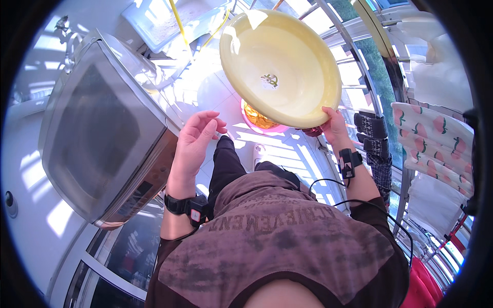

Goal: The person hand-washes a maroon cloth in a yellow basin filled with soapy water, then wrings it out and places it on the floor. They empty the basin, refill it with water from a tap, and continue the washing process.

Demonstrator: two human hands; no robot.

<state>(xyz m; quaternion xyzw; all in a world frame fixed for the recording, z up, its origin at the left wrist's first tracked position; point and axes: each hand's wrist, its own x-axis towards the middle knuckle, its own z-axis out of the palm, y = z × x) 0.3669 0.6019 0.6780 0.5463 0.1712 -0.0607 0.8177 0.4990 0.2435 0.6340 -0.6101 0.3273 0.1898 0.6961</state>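
Note:
A large pale yellow basin (303, 66) tilts up in front of me, its inside toward me and a small printed motif on its bottom. My right hand (335, 126) grips its near right rim, thumb on the inner side. Nothing is in my left hand (199, 134), which hovers to the left of the basin with its fingers loosely curled and apart. Partly hidden below the basin, a pink basin (250, 123) stands on the floor with orange-yellow contents (259, 118) that I cannot make out exactly.
A grey-lidded washing machine (97, 128) stands close on my left. At the back left is a light blue tub (169, 25) near a yellow pole (178, 20). On the right hang socks (371, 134) and a white cloth with a pink fruit print (436, 138).

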